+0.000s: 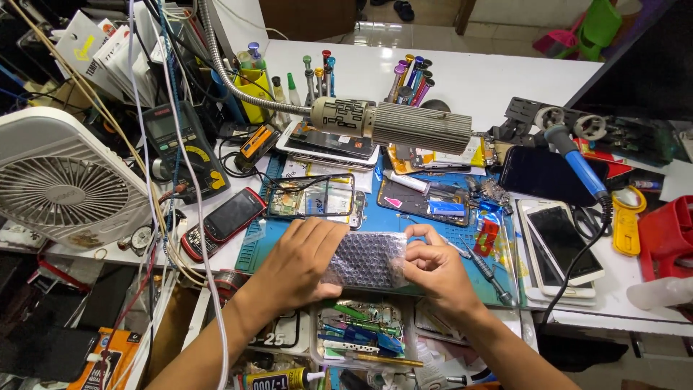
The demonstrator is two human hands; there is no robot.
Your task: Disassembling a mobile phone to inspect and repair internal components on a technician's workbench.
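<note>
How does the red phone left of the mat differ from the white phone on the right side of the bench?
The red phone is small with a keypad below its screen; the white phone is larger and all screen. The red phone lies alone on the table; the white phone lies on top of another handset. Both lie face up with dark screens.

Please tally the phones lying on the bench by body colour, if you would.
Red and black keypad phone: 1
White smartphones at the right: 2
Black phone by the soldering iron: 1
Total: 4
</note>
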